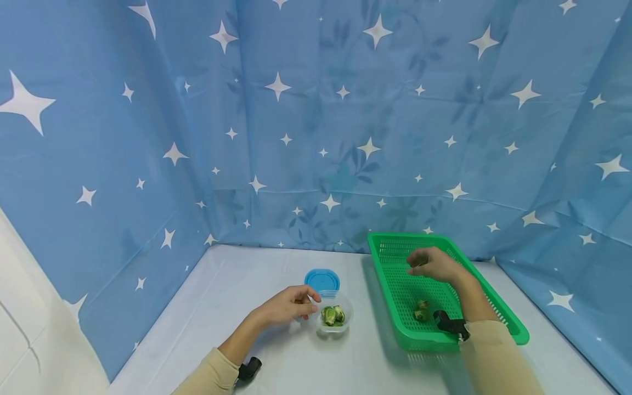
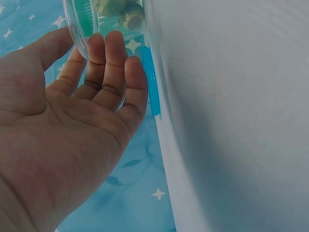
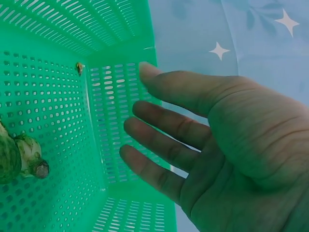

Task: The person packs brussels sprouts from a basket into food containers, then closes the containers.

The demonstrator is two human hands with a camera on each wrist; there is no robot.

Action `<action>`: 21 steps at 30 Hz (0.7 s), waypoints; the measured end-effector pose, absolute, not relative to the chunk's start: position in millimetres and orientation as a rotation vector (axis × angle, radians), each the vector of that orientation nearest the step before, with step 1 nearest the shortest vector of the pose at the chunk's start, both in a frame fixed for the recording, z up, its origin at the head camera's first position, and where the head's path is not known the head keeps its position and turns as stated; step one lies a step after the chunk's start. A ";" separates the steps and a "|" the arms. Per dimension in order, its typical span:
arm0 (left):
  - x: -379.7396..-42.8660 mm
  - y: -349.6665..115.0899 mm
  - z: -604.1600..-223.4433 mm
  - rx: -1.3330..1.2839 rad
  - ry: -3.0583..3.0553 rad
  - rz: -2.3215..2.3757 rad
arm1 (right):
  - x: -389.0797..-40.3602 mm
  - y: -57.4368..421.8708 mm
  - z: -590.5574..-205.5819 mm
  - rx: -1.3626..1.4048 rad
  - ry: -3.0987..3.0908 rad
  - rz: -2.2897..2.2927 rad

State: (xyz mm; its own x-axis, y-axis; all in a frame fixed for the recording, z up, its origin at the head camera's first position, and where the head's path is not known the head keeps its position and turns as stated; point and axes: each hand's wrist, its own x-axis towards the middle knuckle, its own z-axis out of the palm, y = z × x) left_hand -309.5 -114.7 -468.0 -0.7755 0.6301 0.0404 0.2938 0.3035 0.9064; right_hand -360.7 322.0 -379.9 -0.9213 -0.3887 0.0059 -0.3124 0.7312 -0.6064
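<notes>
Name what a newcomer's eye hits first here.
Probably the bright green basket on the right of the white table, with the person's right hand over it and a few sprouts near its front end. Next, the small clear container of sprouts near the middle, the left hand beside it and a blue lid just behind. Behind everything hangs a blue, white-starred backdrop.

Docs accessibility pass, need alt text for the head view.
A person's left hand is beside a clear tub of Brussels sprouts; the right hand hovers over a green basket holding more sprouts. A blue lid lies beyond the tub on a white table, before a blue star-patterned curtain.
</notes>
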 end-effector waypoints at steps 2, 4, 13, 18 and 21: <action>-309.9 -114.8 -468.1 0.836 2.251 1.463 | -359.9 322.8 -379.5 -0.571 2.790 -0.947; -310.3 -114.8 -468.2 0.838 2.251 1.464 | -359.6 323.7 -379.1 -0.576 2.775 -0.938; -310.7 -114.4 -468.9 0.838 2.257 1.459 | -359.7 324.9 -381.2 -0.491 2.683 -0.976; -310.5 -114.2 -468.8 0.840 2.254 1.461 | -360.4 326.1 -385.7 -0.466 2.611 -0.959; -310.6 -114.0 -469.0 0.842 2.253 1.461 | -359.0 326.6 -386.8 -0.422 2.567 -0.943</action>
